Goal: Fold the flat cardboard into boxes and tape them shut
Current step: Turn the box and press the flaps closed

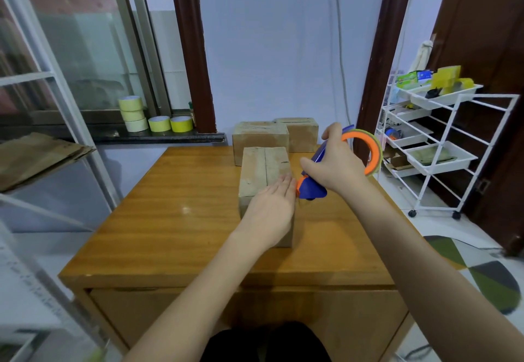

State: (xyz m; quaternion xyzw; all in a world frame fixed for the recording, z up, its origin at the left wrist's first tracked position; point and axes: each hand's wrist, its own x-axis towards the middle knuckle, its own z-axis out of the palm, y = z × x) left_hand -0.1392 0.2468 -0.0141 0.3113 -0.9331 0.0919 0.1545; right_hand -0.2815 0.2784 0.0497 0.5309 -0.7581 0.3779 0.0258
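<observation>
Lilac walls and dark brown door frames close off the far side of the room, and a wooden table (181, 219) fills the middle. Off to the right stands a white wire trolley (442, 146) whose trays hold yellow and green packets on top and a folded greenish cloth lower down. On the left a shelf carries a stack of flat cardboard (37, 154), and the dark windowsill beyond it holds several rolls of tape (153, 119), yellow and pale, some stacked. Two closed boxes (280, 134) sit side by side at the far edge of the table, and a third box (263, 180), flaps shut with the seam running away from the person, stands upright just nearer, around the table's centre. The left hand (272, 208) lies flat on the near right part of that box's top, fingers straight and together, pressing down. Just right of those fingertips, the right hand (334, 166) has its fingers wrapped around a blue and orange tape dispenser (314, 185), whose lower end sits at the box's right top edge.
</observation>
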